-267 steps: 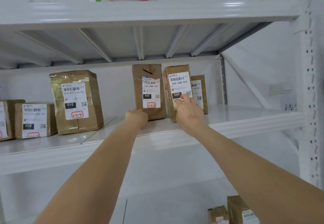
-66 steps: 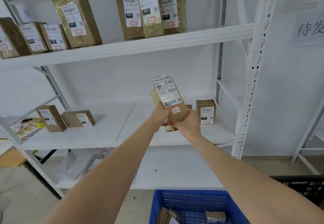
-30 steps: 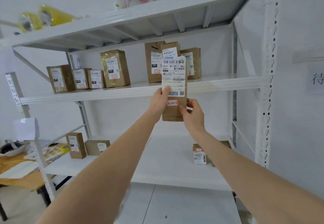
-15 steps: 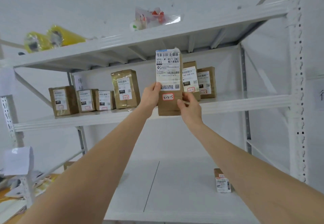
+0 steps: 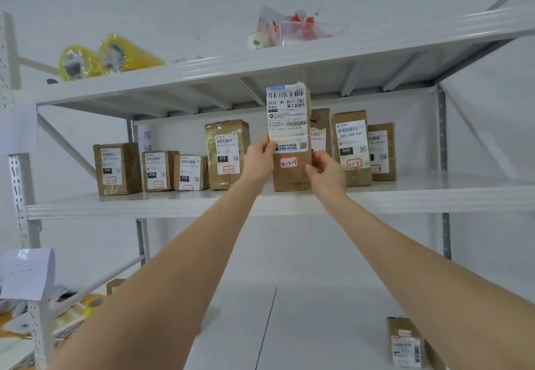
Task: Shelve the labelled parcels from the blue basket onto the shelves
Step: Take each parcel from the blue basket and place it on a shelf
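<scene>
1. Parcel (image 5: 289, 138), tall and brown, with a white label and a red-ringed "3-2-5", is held upright between both hands at the front lip of a white shelf (image 5: 434, 193).
2. At its left edge the left hand (image 5: 259, 158) grips it, thumb on the label. The right hand (image 5: 325, 171) pinches the lower right edge.
3. Whether its base rests on the lip cannot be told.
4. Just left of the grip stands the taped parcel (image 5: 227, 154). Just right and behind is the half-hidden parcel (image 5: 320, 132).
5. Likely risks: the gap looks tight, so pushing in could topple a neighbour. Releasing near the lip could tip this tall box forward.
</scene>
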A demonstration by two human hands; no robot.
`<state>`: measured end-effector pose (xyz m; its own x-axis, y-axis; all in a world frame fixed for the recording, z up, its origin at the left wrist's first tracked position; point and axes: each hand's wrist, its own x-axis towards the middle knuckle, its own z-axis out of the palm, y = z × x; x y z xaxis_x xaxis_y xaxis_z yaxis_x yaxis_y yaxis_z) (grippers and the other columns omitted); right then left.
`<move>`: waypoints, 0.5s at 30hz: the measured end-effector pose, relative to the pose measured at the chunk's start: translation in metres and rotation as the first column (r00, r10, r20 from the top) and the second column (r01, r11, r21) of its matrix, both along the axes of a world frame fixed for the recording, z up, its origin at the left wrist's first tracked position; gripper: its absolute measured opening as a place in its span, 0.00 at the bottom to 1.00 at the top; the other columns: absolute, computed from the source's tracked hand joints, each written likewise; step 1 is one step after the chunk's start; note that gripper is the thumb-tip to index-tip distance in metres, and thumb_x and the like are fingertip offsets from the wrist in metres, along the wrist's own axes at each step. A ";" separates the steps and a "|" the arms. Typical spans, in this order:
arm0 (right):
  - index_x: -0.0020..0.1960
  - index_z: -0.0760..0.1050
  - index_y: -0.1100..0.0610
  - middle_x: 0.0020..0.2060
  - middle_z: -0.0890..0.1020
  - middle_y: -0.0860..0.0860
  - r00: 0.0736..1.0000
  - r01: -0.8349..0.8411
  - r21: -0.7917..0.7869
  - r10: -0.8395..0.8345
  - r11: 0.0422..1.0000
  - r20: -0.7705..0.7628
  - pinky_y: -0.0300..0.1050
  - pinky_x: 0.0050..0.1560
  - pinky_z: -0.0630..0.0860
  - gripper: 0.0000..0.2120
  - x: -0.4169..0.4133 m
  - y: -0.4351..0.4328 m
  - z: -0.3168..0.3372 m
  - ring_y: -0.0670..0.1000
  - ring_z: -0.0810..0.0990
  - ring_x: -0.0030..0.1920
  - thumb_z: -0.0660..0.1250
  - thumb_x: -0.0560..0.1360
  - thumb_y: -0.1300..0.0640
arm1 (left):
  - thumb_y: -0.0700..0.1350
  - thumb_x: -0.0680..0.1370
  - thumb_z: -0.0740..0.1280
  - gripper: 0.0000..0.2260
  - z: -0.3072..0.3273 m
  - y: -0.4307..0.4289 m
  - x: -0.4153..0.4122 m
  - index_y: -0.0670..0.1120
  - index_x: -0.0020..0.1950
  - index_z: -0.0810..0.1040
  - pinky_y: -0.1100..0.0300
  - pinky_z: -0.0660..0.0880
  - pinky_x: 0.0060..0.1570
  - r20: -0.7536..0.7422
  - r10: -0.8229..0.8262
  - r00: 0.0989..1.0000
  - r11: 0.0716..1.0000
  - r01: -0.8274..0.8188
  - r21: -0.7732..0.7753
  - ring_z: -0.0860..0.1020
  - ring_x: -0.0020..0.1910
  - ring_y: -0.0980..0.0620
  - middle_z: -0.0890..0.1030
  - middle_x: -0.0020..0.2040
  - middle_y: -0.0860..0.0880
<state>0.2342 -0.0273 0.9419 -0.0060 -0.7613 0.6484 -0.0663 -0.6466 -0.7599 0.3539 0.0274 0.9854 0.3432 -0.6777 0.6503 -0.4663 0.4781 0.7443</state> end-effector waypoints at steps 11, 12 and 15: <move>0.67 0.73 0.52 0.57 0.81 0.52 0.958 0.095 0.021 -0.086 0.995 -0.273 0.48 0.56 0.76 0.18 0.059 -0.056 0.021 0.54 0.78 0.56 0.65 0.77 0.60 | 0.42 0.83 0.54 0.13 0.016 -0.053 0.061 0.43 0.62 0.75 0.48 0.78 0.54 0.108 0.127 0.986 0.986 -0.138 0.093 0.79 0.52 0.46 0.80 0.56 0.45; 0.68 0.73 0.52 0.57 0.81 0.53 0.955 0.092 0.027 -0.081 0.995 -0.285 0.47 0.53 0.76 0.19 0.064 -0.062 0.021 0.54 0.78 0.55 0.64 0.78 0.60 | 0.41 0.83 0.53 0.13 0.016 -0.060 0.066 0.43 0.61 0.75 0.46 0.78 0.54 0.113 0.136 0.984 0.983 -0.148 0.107 0.79 0.52 0.45 0.80 0.55 0.44; 0.66 0.74 0.51 0.54 0.82 0.52 0.932 0.112 0.024 -0.097 0.993 -0.349 0.40 0.39 0.72 0.18 0.079 -0.079 0.019 0.53 0.79 0.49 0.64 0.78 0.61 | 0.40 0.83 0.52 0.14 0.013 -0.083 0.082 0.39 0.61 0.74 0.43 0.77 0.55 0.152 0.152 0.977 0.969 -0.178 0.172 0.78 0.55 0.41 0.79 0.57 0.41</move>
